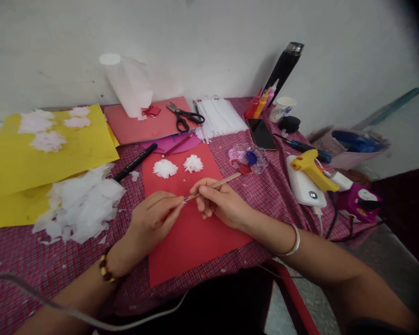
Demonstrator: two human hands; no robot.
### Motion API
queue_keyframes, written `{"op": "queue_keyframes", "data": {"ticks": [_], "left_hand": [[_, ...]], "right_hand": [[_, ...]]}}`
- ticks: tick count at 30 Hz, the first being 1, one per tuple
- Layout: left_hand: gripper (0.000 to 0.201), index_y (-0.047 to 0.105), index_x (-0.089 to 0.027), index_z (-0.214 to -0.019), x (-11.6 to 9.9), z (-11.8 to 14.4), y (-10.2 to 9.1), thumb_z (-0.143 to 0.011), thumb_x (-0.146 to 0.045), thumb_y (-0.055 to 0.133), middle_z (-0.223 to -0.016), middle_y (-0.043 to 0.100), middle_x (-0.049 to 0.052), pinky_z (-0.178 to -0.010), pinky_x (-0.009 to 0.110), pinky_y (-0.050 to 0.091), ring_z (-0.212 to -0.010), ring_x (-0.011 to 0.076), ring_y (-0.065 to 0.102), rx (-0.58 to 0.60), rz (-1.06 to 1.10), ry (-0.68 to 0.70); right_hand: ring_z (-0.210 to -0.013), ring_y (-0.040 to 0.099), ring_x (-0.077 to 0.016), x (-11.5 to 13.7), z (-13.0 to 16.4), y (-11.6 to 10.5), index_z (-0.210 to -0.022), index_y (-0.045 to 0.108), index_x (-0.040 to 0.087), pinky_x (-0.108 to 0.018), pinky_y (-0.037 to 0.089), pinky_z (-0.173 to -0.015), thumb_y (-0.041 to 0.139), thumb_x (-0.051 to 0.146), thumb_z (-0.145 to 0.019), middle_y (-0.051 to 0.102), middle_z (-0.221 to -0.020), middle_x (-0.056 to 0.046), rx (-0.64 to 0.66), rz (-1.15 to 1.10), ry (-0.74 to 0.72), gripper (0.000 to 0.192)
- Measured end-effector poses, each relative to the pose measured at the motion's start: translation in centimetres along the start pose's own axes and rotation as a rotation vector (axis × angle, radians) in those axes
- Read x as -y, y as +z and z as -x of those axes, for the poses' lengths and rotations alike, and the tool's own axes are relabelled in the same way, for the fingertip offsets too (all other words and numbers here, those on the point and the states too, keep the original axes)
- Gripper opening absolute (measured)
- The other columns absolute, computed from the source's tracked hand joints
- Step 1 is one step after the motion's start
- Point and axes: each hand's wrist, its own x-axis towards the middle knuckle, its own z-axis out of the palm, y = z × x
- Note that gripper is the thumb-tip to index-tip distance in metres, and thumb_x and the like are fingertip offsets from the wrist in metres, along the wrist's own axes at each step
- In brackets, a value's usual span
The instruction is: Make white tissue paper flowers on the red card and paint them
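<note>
A thin paintbrush (226, 180) with a pale wooden handle rests in my right hand (225, 202), its fingers closed around the shaft. At the brush's dark tip, the thumb and forefinger of my left hand (157, 215) are pinched together. Whether they also hold a bit of paper is too small to tell. Both hands are above a red sheet (192, 253). Beyond them on the sheet lie two fluffy white paper flowers, one on the left (165, 168) and one on the right (193, 163). A clear flower-shaped palette (263, 162) with blue, red and pink paint stands past my right hand.
Left are cut white tissue pieces (87, 204), a black marker (134, 163) and yellow sheets (87, 158) bearing pinkish flowers. Behind lie scissors (185, 116), white strips (221, 116) and a phone (261, 134). Right are a yellow glue gun (312, 170) and power bank (302, 186). A cable crosses the foreground.
</note>
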Motion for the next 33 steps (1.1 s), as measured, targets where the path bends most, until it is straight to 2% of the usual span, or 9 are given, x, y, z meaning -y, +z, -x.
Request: {"op": "queue_keyframes", "data": {"ticks": [2,5,7,9,11,15,19,24,33], "left_hand": [[0.009,0.077,-0.023,-0.067,0.2,-0.3,-0.2,-0.068,-0.015,0.080,-0.067,0.070,0.002,-0.066,0.024,0.047,-0.066,0.0160,0.060,0.022,0.081,-0.094],[0.010,0.073,-0.019,-0.065,0.6,-0.8,-0.3,-0.071,-0.025,0.078,-0.057,0.065,0.001,-0.053,0.022,0.043,-0.052,0.0118,0.053,0.232,0.267,-0.276],[0.011,0.074,-0.017,-0.069,1.0,-1.0,-0.4,-0.069,-0.027,0.079,-0.062,0.068,0.003,-0.054,0.022,0.046,-0.054,0.0116,0.056,0.311,0.367,-0.368],[0.017,0.077,-0.019,-0.083,1.4,-1.1,-0.3,-0.067,-0.025,0.081,-0.074,0.073,0.004,-0.061,0.023,0.050,-0.062,0.0130,0.063,0.287,0.409,-0.399],[0.035,0.076,-0.023,-0.101,1.8,-1.0,-0.3,-0.067,-0.024,0.081,-0.089,0.076,0.004,-0.069,0.025,0.054,-0.071,0.0149,0.067,0.264,0.417,-0.395],[0.041,0.074,-0.027,-0.111,2.2,-1.0,-0.2,-0.071,-0.025,0.078,-0.106,0.076,0.007,-0.077,0.027,0.055,-0.079,0.0164,0.070,0.340,0.304,-0.362],[0.027,0.078,-0.025,-0.097,2.1,-1.0,-0.2,-0.070,-0.028,0.077,-0.094,0.078,0.007,-0.073,0.026,0.055,-0.077,0.0175,0.070,0.409,0.148,-0.328],[0.020,0.078,-0.024,-0.089,2.2,-1.0,-0.3,-0.072,-0.034,0.073,-0.082,0.076,0.006,-0.070,0.026,0.055,-0.074,0.0190,0.069,0.453,0.038,-0.260],[0.021,0.072,-0.021,-0.092,1.4,-0.7,-0.1,-0.083,-0.035,0.060,-0.080,0.071,0.002,-0.070,0.028,0.052,-0.076,0.0178,0.065,0.535,-0.145,-0.168]], "right_hand": [[-0.050,0.049,-0.0067,0.7,0.2,-0.3,-0.097,0.065,0.018,-0.019,0.044,-0.049,0.062,0.041,-0.088,0.059,-0.067,0.003,0.053,0.132,-0.053,0.025],[-0.068,0.058,-0.0111,1.8,0.6,-0.9,-0.100,0.068,0.019,-0.024,0.051,-0.064,0.058,0.036,-0.092,0.064,-0.080,-0.002,0.114,0.493,-0.277,0.021],[-0.081,0.062,-0.0140,2.1,0.7,-1.1,-0.103,0.070,0.020,-0.028,0.052,-0.074,0.052,0.031,-0.096,0.066,-0.090,-0.005,0.181,0.705,-0.425,0.022],[-0.088,0.062,-0.0147,2.0,0.7,-1.4,-0.108,0.070,0.021,-0.030,0.052,-0.078,0.048,0.027,-0.098,0.066,-0.096,-0.007,0.227,0.850,-0.534,0.024],[-0.089,0.062,-0.0146,1.7,0.6,-1.8,-0.111,0.068,0.021,-0.029,0.052,-0.077,0.046,0.024,-0.099,0.066,-0.100,-0.008,0.203,0.983,-0.591,0.026],[-0.087,0.061,-0.0163,1.0,0.3,-2.7,-0.112,0.068,0.018,-0.029,0.050,-0.074,0.043,0.021,-0.100,0.065,-0.100,-0.011,0.068,1.271,-0.563,0.028],[-0.088,0.060,-0.0170,0.7,0.2,-3.5,-0.115,0.066,0.018,-0.029,0.048,-0.075,0.042,0.017,-0.098,0.064,-0.104,-0.011,0.033,1.439,-0.472,0.029],[-0.094,0.060,-0.0178,0.4,-0.1,-3.8,-0.121,0.064,0.019,-0.030,0.047,-0.079,0.044,0.018,-0.098,0.063,-0.113,-0.011,0.075,1.510,-0.448,0.030],[-0.101,0.060,-0.0192,0.6,-1.2,-3.9,-0.125,0.063,0.017,-0.030,0.047,-0.084,0.041,0.019,-0.099,0.064,-0.118,-0.011,0.071,1.602,-0.385,0.034]]}}
